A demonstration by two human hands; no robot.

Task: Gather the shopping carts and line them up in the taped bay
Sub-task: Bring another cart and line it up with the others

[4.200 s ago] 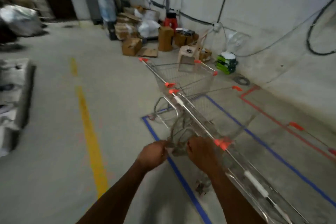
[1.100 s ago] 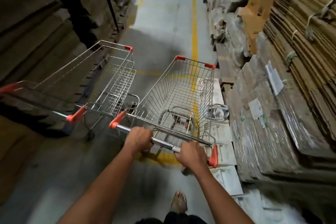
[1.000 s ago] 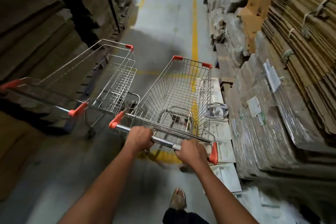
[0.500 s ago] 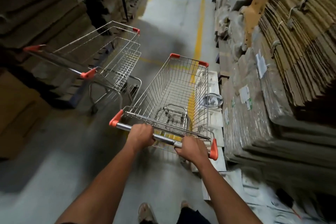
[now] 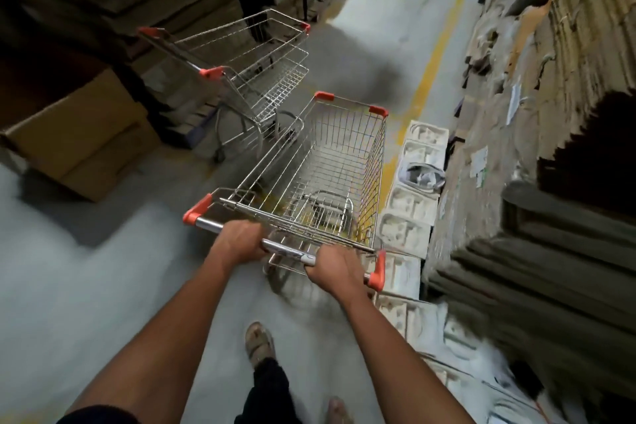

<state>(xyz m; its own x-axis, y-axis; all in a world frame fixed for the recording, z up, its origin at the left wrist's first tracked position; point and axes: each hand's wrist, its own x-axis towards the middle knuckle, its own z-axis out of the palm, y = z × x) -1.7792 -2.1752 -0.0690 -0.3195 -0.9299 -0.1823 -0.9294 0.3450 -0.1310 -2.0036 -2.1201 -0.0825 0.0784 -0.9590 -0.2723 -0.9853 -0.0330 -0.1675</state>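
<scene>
A wire shopping cart (image 5: 344, 162) with orange corner caps stands right in front of me, its empty basket pointing down the aisle. My left hand (image 5: 241, 241) grips the left part of its chrome handle bar. My right hand (image 5: 335, 268) grips the bar near the right orange end cap. A second wire cart (image 5: 254, 55) stands apart at the left, further off and beside stacked cardboard, with nobody touching it. No taped bay is in view.
Tall stacks of flattened cardboard (image 5: 550, 113) wall the right side, with white moulded pulp trays (image 5: 413, 189) on the floor beside the cart. Brown boxes (image 5: 79, 134) sit at the left. A yellow floor line (image 5: 437, 55) runs down the grey aisle. My feet show below.
4.2 s ago my hands were on nested carts at a blue-taped bay. Over the last second the cart I hold and I have drawn back from the second cart, which now stands further off.
</scene>
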